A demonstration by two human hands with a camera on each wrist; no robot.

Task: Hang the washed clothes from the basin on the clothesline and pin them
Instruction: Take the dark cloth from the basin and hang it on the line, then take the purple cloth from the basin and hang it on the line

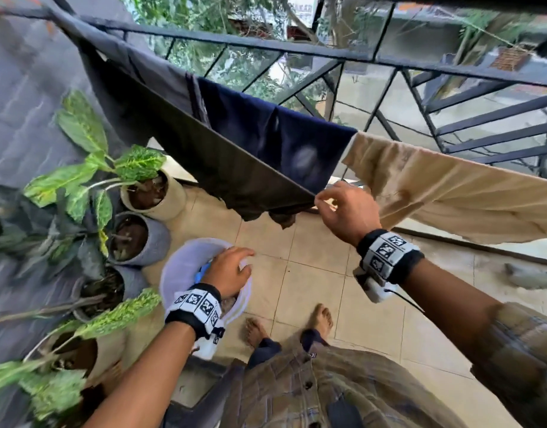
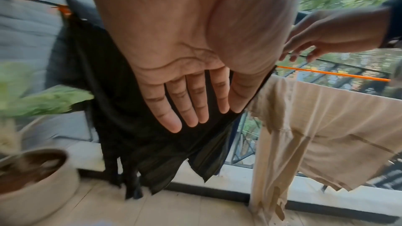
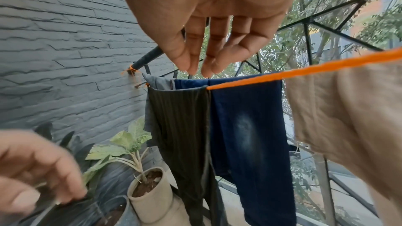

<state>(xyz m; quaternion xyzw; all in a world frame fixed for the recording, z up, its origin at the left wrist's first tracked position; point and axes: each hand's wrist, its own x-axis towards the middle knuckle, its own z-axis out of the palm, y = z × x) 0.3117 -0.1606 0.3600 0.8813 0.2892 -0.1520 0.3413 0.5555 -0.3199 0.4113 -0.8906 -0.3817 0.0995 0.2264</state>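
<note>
An orange clothesline (image 3: 304, 70) carries a black striped garment (image 1: 235, 168), dark blue jeans (image 1: 272, 134) behind it and a beige garment (image 1: 451, 193) to the right. My right hand (image 1: 340, 208) is up at the line by the black garment's right edge. Its fingers (image 3: 206, 49) hang loosely together and hold nothing that I can see. My left hand (image 1: 232, 270) is low, over the white basin (image 1: 179, 267) on the floor. The left fingers (image 2: 189, 92) are straight and empty. Something small and blue (image 1: 202, 271) lies in the basin beside that hand.
Several potted plants (image 1: 148, 193) stand along the grey stone wall (image 1: 19, 103) at left, close to the basin. A black metal railing (image 1: 389, 60) runs behind the line. My bare feet (image 1: 321, 319) are on the beige tile floor.
</note>
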